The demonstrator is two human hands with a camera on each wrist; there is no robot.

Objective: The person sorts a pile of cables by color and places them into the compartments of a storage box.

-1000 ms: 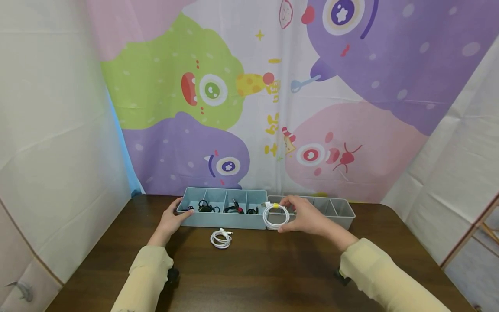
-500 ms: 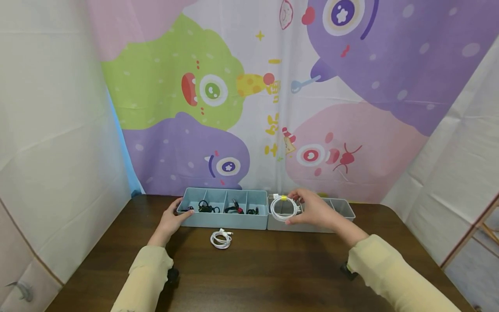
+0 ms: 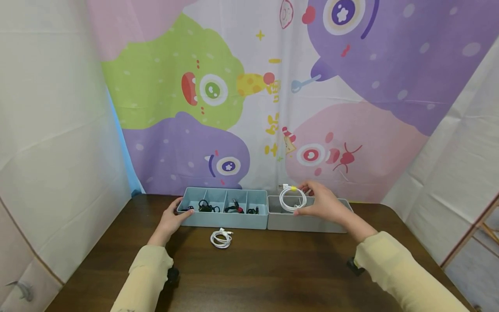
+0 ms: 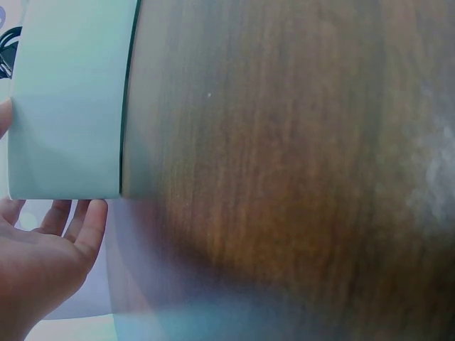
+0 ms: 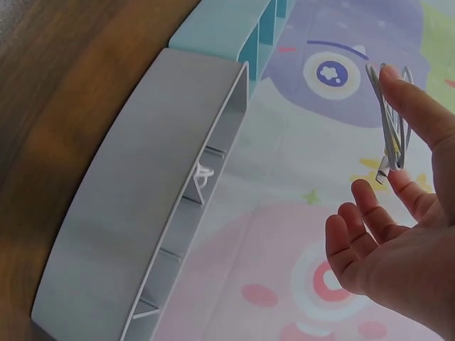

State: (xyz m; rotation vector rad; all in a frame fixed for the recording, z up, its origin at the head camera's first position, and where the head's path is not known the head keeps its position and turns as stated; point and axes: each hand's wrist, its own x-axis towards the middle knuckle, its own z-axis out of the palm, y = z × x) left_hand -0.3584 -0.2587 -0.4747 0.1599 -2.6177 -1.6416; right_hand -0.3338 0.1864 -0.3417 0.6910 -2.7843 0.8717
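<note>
My left hand (image 3: 171, 219) grips the left end of a light blue divided storage box (image 3: 226, 221), thumb at its front rim. In the left wrist view, the fingers of that hand (image 4: 50, 249) lie along the box's end wall. Between thumb and fingers, my right hand (image 3: 325, 206) pinches a coiled white USB cable (image 3: 281, 203) with a yellow tie. The coil hangs above the grey divided storage box (image 3: 308, 224), overlapping its left compartments in the head view. Its metal plug points left. A second coiled white cable (image 3: 214, 239) lies on the table before the blue box.
Dark cables, including one with a red tie (image 3: 239, 210), sit in the blue box's compartments. Something white (image 5: 204, 172) shows inside the grey box. Both boxes stand end to end on the brown wooden table (image 3: 249, 273), with a cartoon-print curtain (image 3: 265, 173) close behind.
My right hand has carried the white cable coil to the right and upward, from the join of the boxes to over the grey box. My left hand stays put.
</note>
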